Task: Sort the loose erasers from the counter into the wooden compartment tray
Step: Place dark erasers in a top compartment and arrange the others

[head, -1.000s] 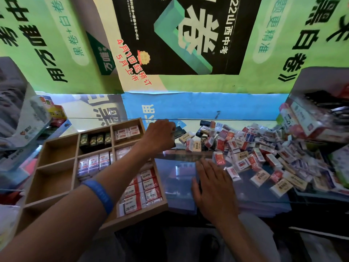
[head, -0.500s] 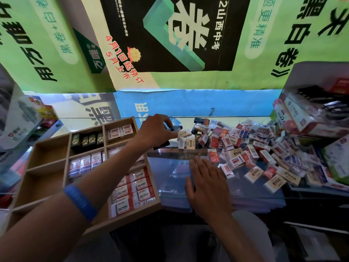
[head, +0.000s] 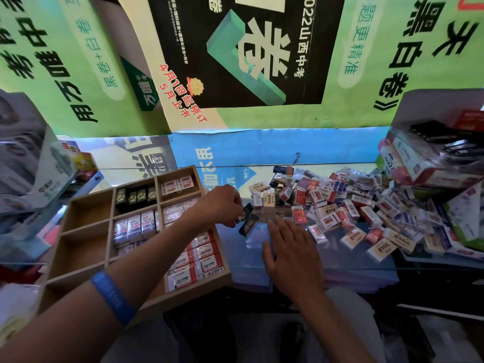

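The left hand (head: pixel 222 205) pinches small black-wrapped erasers (head: pixel 247 217) just off the right edge of the light wooden compartment tray (head: pixel 83 247). A second ago that hand was reaching into the near edge of the loose pile; it has since drawn back toward the tray with the black pieces. Judgement: a pick is complete and a placement is due, probably into the compartment already holding black erasers (head: pixel 136 195) at the tray's far middle.

The right hand (head: pixel 290 247) lies flat, fingers spread, on the glass table (head: pixel 340 263) right of the tray, as before.

The heap of red, white and tan wrapped erasers (head: pixel 348 205) lies further right of the tray, mostly unsorted.

Tray contents: white-and-red erasers far right; white-wrapped ones in the middle; red "2B" erasers (head: pixel 201 260) near right. The left-hand compartments appear empty.
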Tool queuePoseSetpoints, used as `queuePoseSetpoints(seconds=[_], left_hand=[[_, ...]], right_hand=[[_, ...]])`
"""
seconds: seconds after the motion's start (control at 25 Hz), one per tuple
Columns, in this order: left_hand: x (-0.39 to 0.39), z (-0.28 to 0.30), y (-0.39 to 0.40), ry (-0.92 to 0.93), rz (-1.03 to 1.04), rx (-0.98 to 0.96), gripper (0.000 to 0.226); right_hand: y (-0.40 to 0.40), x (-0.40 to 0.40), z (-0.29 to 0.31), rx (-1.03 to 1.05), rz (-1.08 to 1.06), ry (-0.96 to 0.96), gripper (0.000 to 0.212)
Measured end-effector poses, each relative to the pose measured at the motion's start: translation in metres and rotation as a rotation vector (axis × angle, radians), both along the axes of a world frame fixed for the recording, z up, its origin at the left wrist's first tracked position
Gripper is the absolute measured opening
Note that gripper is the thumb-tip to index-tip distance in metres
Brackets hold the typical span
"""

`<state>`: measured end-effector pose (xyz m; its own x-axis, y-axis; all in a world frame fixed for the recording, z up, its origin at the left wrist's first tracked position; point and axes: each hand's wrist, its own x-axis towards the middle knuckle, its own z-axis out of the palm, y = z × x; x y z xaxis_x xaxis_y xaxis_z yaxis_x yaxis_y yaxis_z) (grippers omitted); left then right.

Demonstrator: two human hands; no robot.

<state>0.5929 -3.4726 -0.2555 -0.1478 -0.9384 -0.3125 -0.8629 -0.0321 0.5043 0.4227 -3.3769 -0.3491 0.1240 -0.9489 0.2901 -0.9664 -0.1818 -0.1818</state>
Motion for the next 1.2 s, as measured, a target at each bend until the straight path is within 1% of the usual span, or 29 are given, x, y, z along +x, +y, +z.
queuePoseSetpoints(seconds=[0.12, 0.24, 0.28, 0.32, 0.4, 0.48, 0.64, 0.76, 0.96, 1.08, 1.2], left_hand=[[0.001, -0.002, 0.003, -0.067, -0.05, -0.072, 0.018], [0.002, -0.004, 0.004, -0.324, -0.142, -0.293, 0.016], [0.002, -0.005, 0.006, -0.346, -0.154, -0.368, 0.015], [0.001, -0.007, 0.009, -0.319, -0.164, -0.412, 0.015], [-0.003, -0.011, 0.018, -0.23, -0.213, -0.408, 0.024], [-0.007, -0.015, 0.026, -0.211, -0.268, -0.381, 0.029], [-0.009, -0.017, 0.028, -0.195, -0.242, -0.407, 0.014], [-0.006, -0.012, 0.027, -0.13, -0.152, -0.368, 0.016], [0.01, -0.01, 0.018, -0.191, -0.133, -0.474, 0.021], [0.019, -0.01, 0.013, -0.267, -0.238, -0.431, 0.032], [0.019, -0.006, 0.014, -0.284, -0.313, -0.406, 0.025]], right_hand=[[0.0, -0.001, -0.001, 0.001, 0.001, -0.005, 0.054], [-0.001, 0.0, 0.0, -0.01, -0.004, -0.011, 0.053], [-0.001, 0.0, 0.0, -0.012, -0.005, -0.011, 0.052], [-0.001, 0.0, 0.0, -0.011, -0.003, -0.01, 0.052], [-0.001, 0.0, -0.001, -0.013, -0.001, -0.007, 0.053], [-0.001, -0.001, -0.002, -0.017, 0.003, -0.007, 0.053], [-0.001, -0.001, -0.002, -0.022, 0.011, 0.0, 0.052], [-0.001, -0.001, -0.001, -0.014, 0.009, 0.0, 0.052], [0.0, -0.001, 0.0, -0.006, 0.003, -0.005, 0.053], [0.0, -0.001, 0.001, -0.001, 0.004, -0.005, 0.054], [-0.001, -0.001, 0.0, -0.001, 0.008, -0.007, 0.054]])
